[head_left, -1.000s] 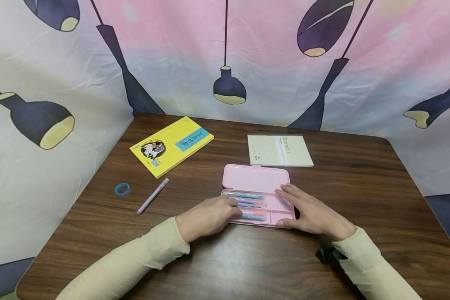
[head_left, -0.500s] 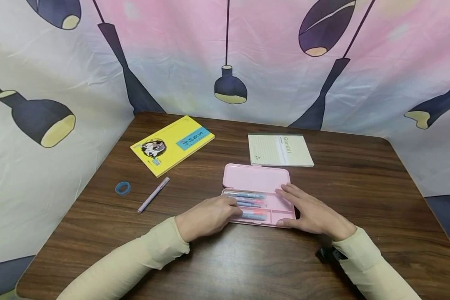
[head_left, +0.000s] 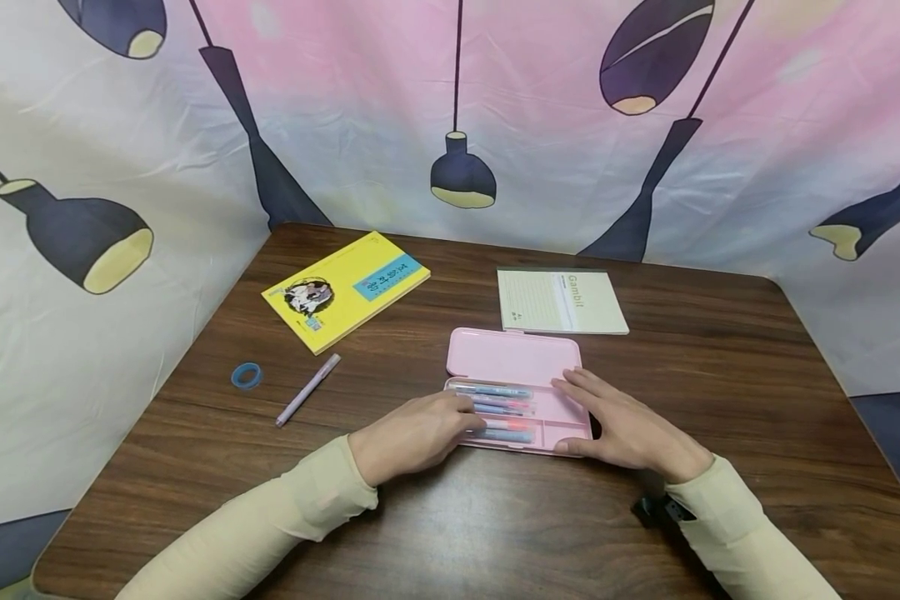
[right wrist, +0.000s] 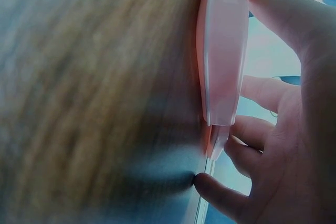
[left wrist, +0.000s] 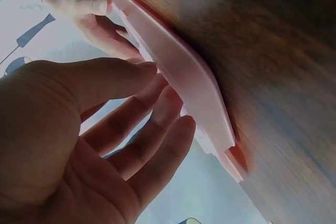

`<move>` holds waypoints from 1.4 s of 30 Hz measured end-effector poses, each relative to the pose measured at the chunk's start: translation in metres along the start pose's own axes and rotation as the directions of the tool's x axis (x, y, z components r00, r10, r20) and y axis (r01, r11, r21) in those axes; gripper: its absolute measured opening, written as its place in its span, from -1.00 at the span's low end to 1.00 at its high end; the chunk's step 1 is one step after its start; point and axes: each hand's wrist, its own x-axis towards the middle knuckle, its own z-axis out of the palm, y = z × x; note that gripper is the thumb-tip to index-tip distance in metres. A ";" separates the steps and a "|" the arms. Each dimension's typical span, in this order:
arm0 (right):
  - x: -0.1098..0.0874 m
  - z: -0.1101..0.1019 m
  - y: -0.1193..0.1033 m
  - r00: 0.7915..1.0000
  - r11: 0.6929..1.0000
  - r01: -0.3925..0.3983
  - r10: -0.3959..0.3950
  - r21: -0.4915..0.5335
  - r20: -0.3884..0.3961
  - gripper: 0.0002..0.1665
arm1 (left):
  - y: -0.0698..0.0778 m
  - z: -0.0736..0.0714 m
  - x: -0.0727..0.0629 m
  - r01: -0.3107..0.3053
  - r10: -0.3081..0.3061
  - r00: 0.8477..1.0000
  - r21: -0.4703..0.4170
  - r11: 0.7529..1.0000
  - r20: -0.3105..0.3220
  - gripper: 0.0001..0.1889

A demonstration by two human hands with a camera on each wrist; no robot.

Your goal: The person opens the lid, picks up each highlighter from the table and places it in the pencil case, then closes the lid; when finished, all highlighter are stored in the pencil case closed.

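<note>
A pink pencil case (head_left: 513, 354) lies with its lid turned back, in front of the person. Several pens (head_left: 495, 408) in blue, lilac and coral lie in its compartments. My left hand (head_left: 420, 433) reaches over the case's left end, fingertips down at the front pens. In the left wrist view its thumb (left wrist: 123, 77) is at the rim, and the other fingertips are partly hidden inside; I cannot tell whether they pinch a pen. My right hand (head_left: 630, 425) rests spread on the right end, thumb at the front corner and fingers near the hinge.
Left of the case lie a lilac pen (head_left: 307, 390) and a blue tape ring (head_left: 247, 376). Behind are a yellow book (head_left: 345, 292) and a cream notebook (head_left: 562, 300). A patterned cloth (head_left: 375, 108) hangs behind the wooden table (head_left: 450, 533).
The front pens have shifted very slightly, with the coral one standing a little apart from the blue one. Both hands have stayed almost in place.
</note>
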 end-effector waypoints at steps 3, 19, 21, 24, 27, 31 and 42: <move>-0.001 0.000 0.000 1.000 1.000 0.000 0.000 -0.001 -0.001 0.07 | -0.001 0.000 -0.001 -0.003 0.003 1.000 -0.006 1.000 -0.008 -0.81; -0.001 0.001 0.000 1.000 1.000 -0.005 0.005 -0.009 -0.009 0.08 | -0.036 -0.027 -0.042 0.232 -0.227 0.963 0.024 0.972 -0.145 -0.53; -0.001 0.001 0.001 1.000 1.000 -0.003 0.003 -0.004 -0.006 0.07 | -0.042 -0.029 -0.051 0.305 -0.293 0.942 0.056 0.951 -0.160 -0.52; -0.001 0.001 0.001 1.000 1.000 -0.004 0.004 -0.003 -0.003 0.07 | -0.050 -0.032 -0.064 0.426 -0.409 0.895 0.071 0.902 -0.177 -0.50; -0.001 0.001 0.001 1.000 1.000 -0.005 0.005 -0.004 -0.003 0.07 | -0.057 -0.034 -0.079 0.535 -0.518 0.836 0.058 0.843 -0.182 -0.49; 0.000 0.001 0.000 1.000 1.000 0.003 -0.003 -0.006 0.000 0.07 | -0.065 -0.035 -0.101 0.629 -0.614 0.771 0.046 0.776 -0.168 -0.45; -0.001 0.001 0.000 1.000 1.000 -0.003 0.003 -0.005 0.003 0.07 | -0.074 -0.040 -0.145 0.711 -0.703 0.700 0.032 0.702 -0.121 -0.42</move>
